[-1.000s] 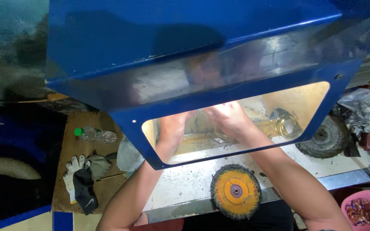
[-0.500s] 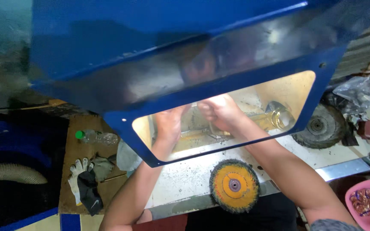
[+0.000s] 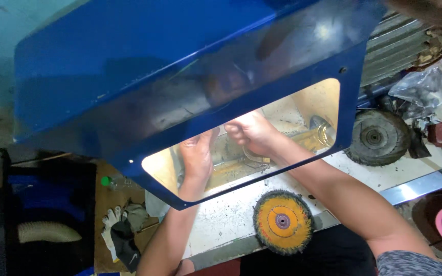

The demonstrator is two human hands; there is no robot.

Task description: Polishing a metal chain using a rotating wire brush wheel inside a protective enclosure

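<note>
From the head camera, both your arms reach through the lit rectangular opening of a large glossy blue metal hood [image 3: 144, 76] that fills most of the view and hides nearly everything inside it.

Your left hand [image 3: 198, 156] lies back-up in the left part of the opening, fingers pointing away and curled downward; what it presses on or holds is hidden beneath the palm, so I cannot tell its grip.

Your right hand [image 3: 249, 130] sits just beside it, to the right, fingers bent around a thin curved pale metal piece [image 3: 256, 156] whose lower edge shows under the wrist; the fingertips themselves are washed out by the bright light, so how tightly they close is unclear.

Behind the hands runs a yellowish dusty spindle housing [image 3: 303, 139], partly glare, partly cut by the hood's frame.

Outside, on the speckled white desk [image 3: 221, 225], a round yellow-centred wire brush wheel [image 3: 282, 221] lies near your right forearm. A dark grey worn wheel [image 3: 373, 137] stands to the right of the hood. White and black work gloves [image 3: 121, 230] lie at the left, beside a clear green-capped bottle [image 3: 113, 181].
</note>
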